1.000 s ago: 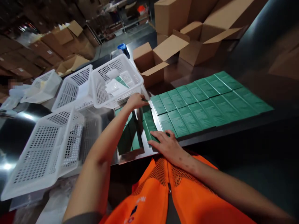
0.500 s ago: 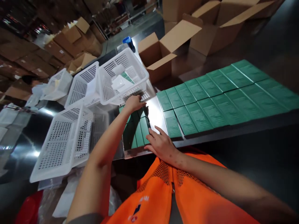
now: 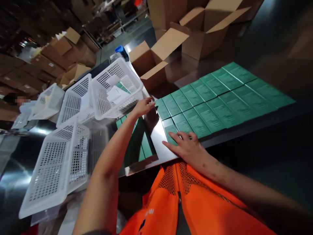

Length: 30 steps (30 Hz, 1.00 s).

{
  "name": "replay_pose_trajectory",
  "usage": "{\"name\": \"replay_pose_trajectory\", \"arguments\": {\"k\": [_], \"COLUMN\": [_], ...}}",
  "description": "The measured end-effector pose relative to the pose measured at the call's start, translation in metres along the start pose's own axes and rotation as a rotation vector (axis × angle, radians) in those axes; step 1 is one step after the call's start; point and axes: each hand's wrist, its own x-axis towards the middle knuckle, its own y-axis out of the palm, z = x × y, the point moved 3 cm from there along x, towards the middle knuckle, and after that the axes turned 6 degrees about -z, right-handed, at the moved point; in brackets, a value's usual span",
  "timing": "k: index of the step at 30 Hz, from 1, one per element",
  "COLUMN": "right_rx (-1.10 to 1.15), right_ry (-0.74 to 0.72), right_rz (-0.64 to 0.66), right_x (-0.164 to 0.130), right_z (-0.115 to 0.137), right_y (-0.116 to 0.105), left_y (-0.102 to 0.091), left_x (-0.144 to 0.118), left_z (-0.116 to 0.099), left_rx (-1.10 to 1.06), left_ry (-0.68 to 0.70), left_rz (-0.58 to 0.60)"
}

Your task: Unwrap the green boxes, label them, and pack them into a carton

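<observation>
Two rows of flat green boxes (image 3: 202, 119) lie side by side on the metal table. My left hand (image 3: 144, 106) is stretched toward the row's left end, fingers apart, with nothing visible in it. Above the nearest end box (image 3: 168, 125) is my right hand (image 3: 187, 143), its fingers spread; whether they touch the box I cannot tell. Another group of green boxes (image 3: 146, 147) lies to the left, lower and in shadow, partly behind my left forearm.
White perforated baskets (image 3: 55, 163) stand at the left; one basket (image 3: 133, 76) holds white items and something green. An open carton (image 3: 155, 76) stands beyond the boxes, with larger cartons (image 3: 195, 42) behind. A blue object (image 3: 121, 50) sits at the back. Another person (image 3: 14, 99) is at the far left.
My left hand has moved right, from the left group toward the rows' left end. My right hand has moved right, from the left group's edge to over the end box. The view has shifted too.
</observation>
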Motion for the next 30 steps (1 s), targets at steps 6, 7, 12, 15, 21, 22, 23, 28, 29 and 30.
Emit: {"name": "replay_pose_trajectory", "arguments": {"k": [6,7,12,15,21,22,23,28,29,30], "right_rx": [0.098,0.154,0.363,0.385,0.401,0.406,0.414,0.388,0.328,0.254], "right_ry": [0.058,0.08,0.135,0.135,0.14,0.137,0.131,0.06,0.058,0.066], "right_rz": [-0.014,-0.036,-0.105,-0.044,0.046,0.05,0.049,-0.044,-0.081,-0.112], "right_x": [-0.009,-0.01,-0.004,0.006,0.022,0.022,0.022,0.005,-0.002,-0.008], "right_z": [-0.002,0.002,0.025,0.036,0.046,0.046,0.046,0.025,0.017,0.007], "right_y": [0.015,0.017,0.031,0.036,0.043,0.043,0.042,0.014,0.006,-0.001], "left_y": [-0.004,-0.008,-0.019,-0.016,-0.012,-0.013,-0.013,-0.017,-0.016,-0.014], "left_x": [0.015,0.012,-0.007,-0.016,-0.017,-0.016,-0.014,0.001,0.005,0.011], "left_z": [-0.015,-0.011,0.013,0.021,0.03,0.03,0.03,0.013,0.006,-0.002], "left_rx": [0.064,0.095,0.242,0.259,0.238,0.236,0.232,0.155,0.117,0.073], "left_ry": [-0.008,-0.02,-0.089,-0.137,-0.185,-0.177,-0.168,-0.117,-0.102,-0.087], "left_rz": [0.0,0.005,0.05,0.059,0.057,0.064,0.072,0.013,-0.014,-0.035]}}
